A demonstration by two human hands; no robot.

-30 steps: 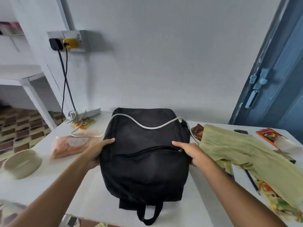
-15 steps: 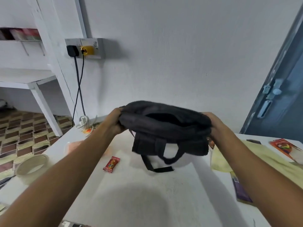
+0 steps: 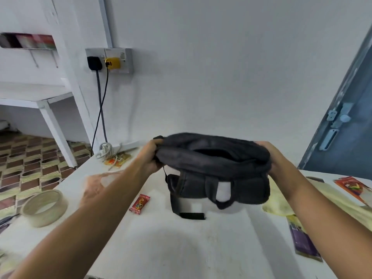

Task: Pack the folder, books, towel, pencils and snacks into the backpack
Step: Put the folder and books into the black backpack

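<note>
Now the backpack (image 3: 213,168) is held up above the table (image 3: 181,248) by both hands, its mouth open and turned toward the camera, with the straps hanging down to the tabletop. The left rim is gripped by the left hand (image 3: 150,157), whose fingers are curled round the fabric; the right rim is gripped in the same way by the right hand (image 3: 270,158). Below and left of the bag, a small red snack (image 3: 140,204) is seen lying flat on the table. A yellow towel (image 3: 281,200) is spread to the right, partly hidden behind the right forearm, and a purple book (image 3: 303,241) lies nearer the camera beside that arm. Another colourful packet (image 3: 351,185) is seen at the far right edge. A roll of tape (image 3: 43,207) rests on the left part of the table, and a white cable (image 3: 105,151) is coiled near the wall beneath a socket (image 3: 109,60). Something pinkish behind the left forearm is too blurred to be told.
</note>
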